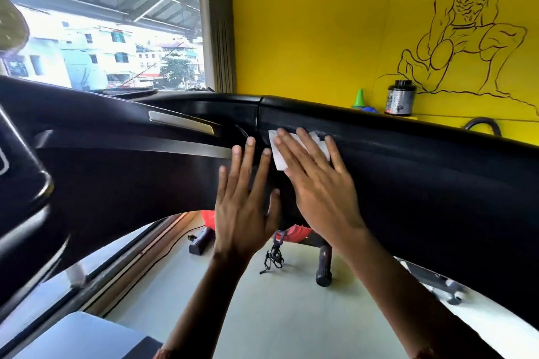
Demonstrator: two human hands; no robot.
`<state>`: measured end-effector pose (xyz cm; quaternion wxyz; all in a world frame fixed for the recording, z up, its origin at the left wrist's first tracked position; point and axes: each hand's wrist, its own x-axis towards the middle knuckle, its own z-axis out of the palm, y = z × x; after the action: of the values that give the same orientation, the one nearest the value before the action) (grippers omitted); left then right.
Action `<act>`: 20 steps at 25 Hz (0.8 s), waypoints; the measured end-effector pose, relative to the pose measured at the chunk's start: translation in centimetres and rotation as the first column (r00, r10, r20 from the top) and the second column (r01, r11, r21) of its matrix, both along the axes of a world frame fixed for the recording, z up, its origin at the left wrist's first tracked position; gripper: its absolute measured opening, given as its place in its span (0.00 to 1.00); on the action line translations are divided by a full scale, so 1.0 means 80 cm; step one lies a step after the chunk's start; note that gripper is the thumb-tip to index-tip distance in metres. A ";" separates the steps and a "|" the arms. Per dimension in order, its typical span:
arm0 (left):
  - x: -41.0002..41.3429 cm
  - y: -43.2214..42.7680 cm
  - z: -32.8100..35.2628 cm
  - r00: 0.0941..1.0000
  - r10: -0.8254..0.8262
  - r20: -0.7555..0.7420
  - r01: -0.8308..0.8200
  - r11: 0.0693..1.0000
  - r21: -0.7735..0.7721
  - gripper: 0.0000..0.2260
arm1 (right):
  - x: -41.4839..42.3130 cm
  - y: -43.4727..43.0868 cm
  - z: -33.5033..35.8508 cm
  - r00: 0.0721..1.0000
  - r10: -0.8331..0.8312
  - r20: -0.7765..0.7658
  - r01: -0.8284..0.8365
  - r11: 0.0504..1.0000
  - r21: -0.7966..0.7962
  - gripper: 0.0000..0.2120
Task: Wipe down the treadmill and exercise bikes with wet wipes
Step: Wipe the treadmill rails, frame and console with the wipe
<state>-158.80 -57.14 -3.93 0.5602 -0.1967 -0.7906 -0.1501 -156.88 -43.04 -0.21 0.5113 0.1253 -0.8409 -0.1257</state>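
Note:
A black treadmill console and handrail (408, 172) spans the view from left to right, with silver trim strips (183, 121) on its left half. My right hand (315, 181) lies flat with straight fingers on a white wet wipe (278, 159), pressing it against the black surface just right of the seam. My left hand (245, 201) lies flat beside it, fingers spread and straight, touching the black panel and holding nothing.
A yellow wall with a line drawing stands behind. On its ledge sit a dark tub (400, 97) and a green cone (360, 98). Below the console, on the pale floor, lie a black cable and plug (198, 242), a black grip tool (274, 256) and a black foam-covered bar (324, 265). A window (102, 38) is at left.

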 end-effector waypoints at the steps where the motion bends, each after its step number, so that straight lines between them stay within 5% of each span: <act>1: -0.002 0.003 -0.002 1.000 -0.014 0.008 0.014 1.000 0.013 0.27 | -0.002 0.000 -0.002 1.000 0.000 0.007 0.001 1.000 -0.008 0.25; 5: -0.005 0.016 -0.016 0.997 -0.065 0.039 0.064 0.997 0.035 0.27 | 0.025 0.053 -0.059 0.998 0.012 0.058 -0.019 0.994 0.112 0.24; 9: -0.003 0.040 -0.030 0.987 -0.155 0.038 0.154 0.988 0.020 0.27 | 0.035 0.066 -0.046 0.993 -0.087 -0.076 0.065 0.964 -0.258 0.24; 13: -0.008 0.058 -0.044 0.962 -0.261 0.080 0.260 0.965 0.034 0.29 | 0.039 0.090 -0.077 0.999 -0.007 -0.032 0.006 0.999 -0.051 0.24; 17: -0.007 0.084 -0.055 0.956 -0.285 0.069 0.285 0.958 0.011 0.30 | 0.058 0.123 -0.106 0.970 -0.225 -0.091 0.175 0.908 -0.381 0.26; 20: -0.003 0.105 -0.063 0.937 -0.347 0.042 0.349 0.934 -0.081 0.28 | 0.069 0.127 -0.139 0.985 -0.166 -0.044 0.146 0.942 -0.301 0.23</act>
<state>-159.02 -48.78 -8.99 0.5051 -0.3555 -0.7565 -0.2150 -151.36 -32.85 -11.37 0.5414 -0.0243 -0.8393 -0.0423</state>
